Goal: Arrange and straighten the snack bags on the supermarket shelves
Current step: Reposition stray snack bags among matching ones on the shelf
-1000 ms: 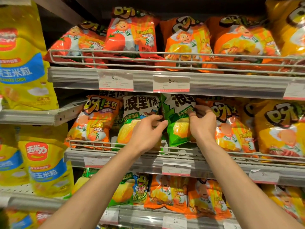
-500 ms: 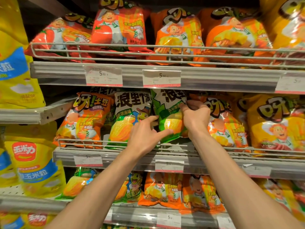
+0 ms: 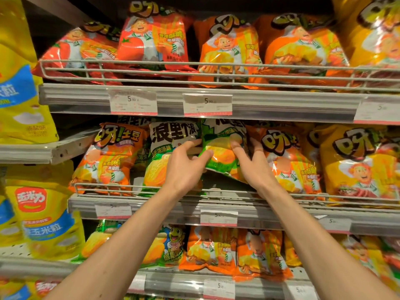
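Both hands were up at the middle shelf (image 3: 151, 207), working on one green snack bag (image 3: 220, 148). The left hand (image 3: 184, 169) gripped the bag's left edge, thumb on the front and fingers curled towards the side. The right hand (image 3: 253, 165) held its right edge, thumb pressed flat on the front panel, while the remaining fingers (image 3: 256, 148) went behind (how far they wrapped could not be made out). The bag sat tilted, its lower edge lifted above the wire front rail (image 3: 134, 188).

That shelf held a row of bags behind the rail: an orange bag (image 3: 108, 156) at the far left, a second green bag (image 3: 166, 152) just beside the left hand, then the gripped bag, an orange bag with a cartoon figure (image 3: 287, 161) touching its right side, and a yellow-orange bag (image 3: 357, 163) further right.

The upper shelf (image 3: 281, 102) carried red bags (image 3: 151, 40) on the left and orange bags (image 3: 229, 48) to the right, leaning behind their own wire rail. White price tags (image 3: 133, 102) lined the shelf edges.

The lower shelf (image 3: 173, 284) held green and orange bags (image 3: 207, 250). At the left, a separate bay held large yellow bags (image 3: 45, 219).
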